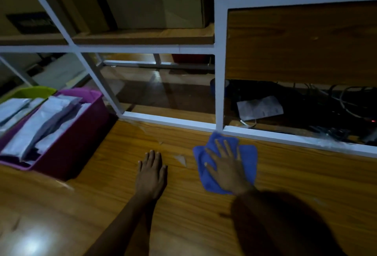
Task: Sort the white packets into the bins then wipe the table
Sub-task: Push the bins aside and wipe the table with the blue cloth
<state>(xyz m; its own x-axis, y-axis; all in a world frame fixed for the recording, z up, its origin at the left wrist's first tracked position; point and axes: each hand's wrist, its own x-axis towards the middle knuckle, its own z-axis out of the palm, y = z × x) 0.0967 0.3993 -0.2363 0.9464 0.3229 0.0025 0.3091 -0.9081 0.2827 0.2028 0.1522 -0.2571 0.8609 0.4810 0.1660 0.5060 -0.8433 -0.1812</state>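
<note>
The right hand [226, 169] lies flat and spread, palm down, on a blue cloth [247, 153] in the lower centre-right of the frame, pressing it against the wooden bench [183, 215]; the fingers are extended rather than curled around the fabric. The cloth's far corner reaches the white frame rail [175, 121] that runs along the back edge of the bench. Just left of it, the left hand [152, 171] rests open and flat on the bare wood, holding nothing, fingers together and pointing toward the top of the frame. Between the two hands a small pale scrap [181, 158] lies on the surface.

At the left edge of the frame a purple bin [81, 133] stands on the bench, filled with white packets [40, 125] lying lengthwise. Behind it, at the far left, a green bin [30, 92] also holds white packets [12, 107]. Beyond the white frame, in the right middle of the frame, a crumpled sheet of paper [260, 107] and dark cables [346, 100] lie in shadow.
</note>
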